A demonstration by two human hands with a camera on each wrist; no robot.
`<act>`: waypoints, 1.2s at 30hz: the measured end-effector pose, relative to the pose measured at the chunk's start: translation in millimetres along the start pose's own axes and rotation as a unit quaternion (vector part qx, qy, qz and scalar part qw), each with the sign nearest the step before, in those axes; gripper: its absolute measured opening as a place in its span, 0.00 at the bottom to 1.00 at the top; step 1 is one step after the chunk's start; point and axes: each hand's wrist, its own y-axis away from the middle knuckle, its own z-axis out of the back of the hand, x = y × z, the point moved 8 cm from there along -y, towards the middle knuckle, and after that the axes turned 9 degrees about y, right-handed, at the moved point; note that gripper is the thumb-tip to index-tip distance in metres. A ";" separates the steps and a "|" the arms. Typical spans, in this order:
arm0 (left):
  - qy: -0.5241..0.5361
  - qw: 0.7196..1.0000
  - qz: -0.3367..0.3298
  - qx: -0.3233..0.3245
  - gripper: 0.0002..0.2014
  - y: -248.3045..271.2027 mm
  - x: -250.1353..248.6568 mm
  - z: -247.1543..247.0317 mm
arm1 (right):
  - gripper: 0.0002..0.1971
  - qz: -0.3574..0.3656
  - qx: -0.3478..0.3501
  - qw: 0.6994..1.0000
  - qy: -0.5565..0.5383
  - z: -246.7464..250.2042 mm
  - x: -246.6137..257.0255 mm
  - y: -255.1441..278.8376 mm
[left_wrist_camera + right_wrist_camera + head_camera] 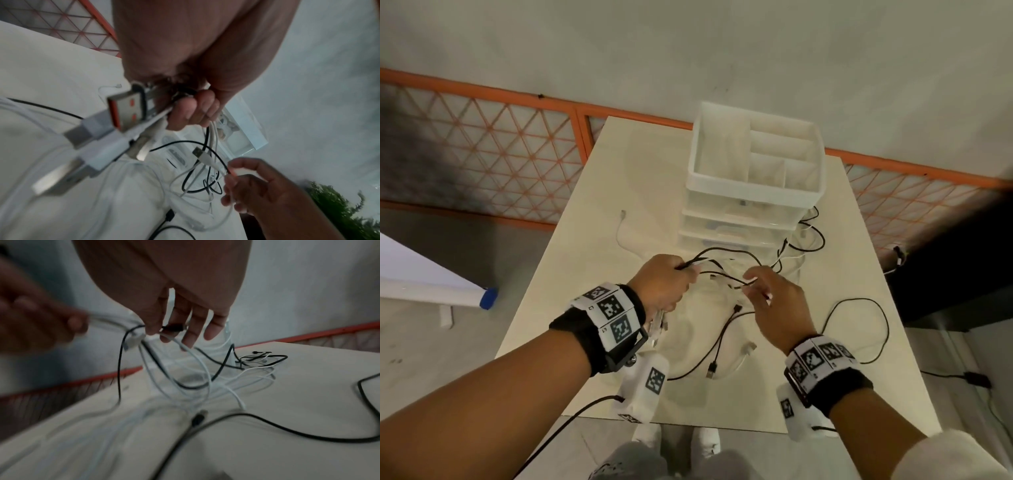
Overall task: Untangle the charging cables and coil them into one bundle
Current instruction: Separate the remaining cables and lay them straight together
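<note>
A tangle of black and white charging cables (726, 274) hangs between both hands above the white table (571, 274). My left hand (667, 277) is closed round a bunch of cables, and several USB plugs (123, 113) stick out of its fist toward the wrist. My right hand (767, 291) pinches a black cable (174, 327) and a white one between thumb and fingers. More strands (257, 363) trail onto the table behind. A black cable (859, 329) loops on the table at the right.
A white drawer organiser (753, 178) with an open compartment tray stands at the table's far side, just beyond the hands. A white cable end (621, 226) lies to its left. An orange lattice fence (482, 154) runs behind the table.
</note>
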 end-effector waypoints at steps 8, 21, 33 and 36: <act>0.081 0.995 -0.032 -0.043 0.09 -3.3 -31.6 3.6 | 0.14 -0.006 0.082 0.997 -0.010 17.0 -16.4 -11.2; 0.094 0.988 -0.095 0.076 0.09 16.1 -99.2 -43.0 | 0.07 0.148 0.154 0.976 0.042 81.4 52.1 -27.6; -0.023 0.987 -0.161 0.001 0.18 27.4 -133.5 -21.6 | 0.11 -0.075 0.058 0.991 0.094 102.3 -54.6 -63.7; -0.038 0.985 -0.166 -0.042 0.18 21.1 -128.3 -11.7 | 0.11 -0.074 -0.037 0.996 0.031 135.7 -43.8 -69.6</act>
